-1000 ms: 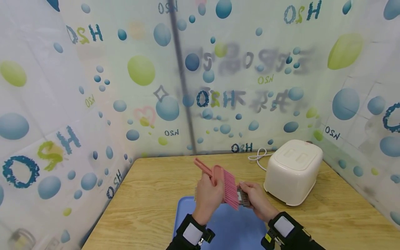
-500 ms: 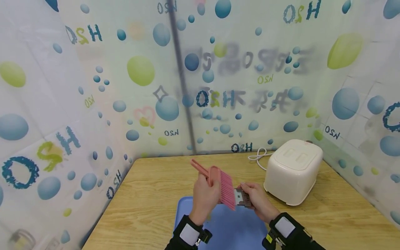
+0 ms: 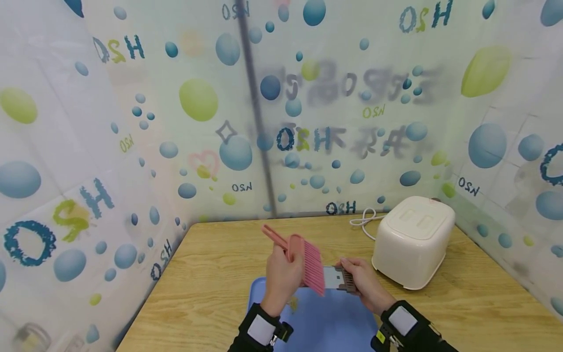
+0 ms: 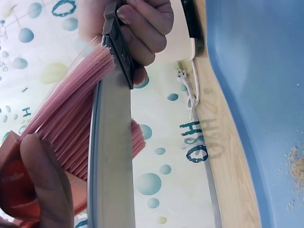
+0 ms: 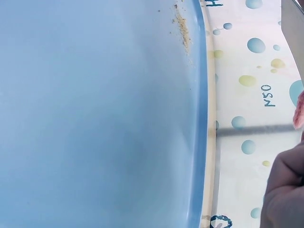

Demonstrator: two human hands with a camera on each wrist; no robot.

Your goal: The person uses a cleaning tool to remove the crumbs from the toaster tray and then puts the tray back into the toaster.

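My left hand [image 3: 283,271] grips a pink brush [image 3: 313,268], its handle slanting up to the far left. My right hand [image 3: 364,281] pinches the grey ridged end of a flat metal crumb tray [image 3: 332,277], held above the blue tray [image 3: 327,322]. From the left wrist, the pink bristles [image 4: 78,104] lie against the metal plate [image 4: 114,156] and stick out past its other side. Tan crumbs [image 4: 297,166] lie scattered on the blue tray beneath. In the right wrist view these crumbs [image 5: 183,31] form a small streak near the tray's edge.
A cream toaster [image 3: 413,244] stands to the right of my right hand, with its white cord [image 3: 362,220] behind it on the wooden table [image 3: 211,274]. A patterned curtain [image 3: 202,161] hangs around the table's back and sides.
My left hand has drawn the brush leftward along the crumb tray, baring more of its metal. Crumbs on the blue tray have come into sight beside the left wrist. My right hand stays nearly still.
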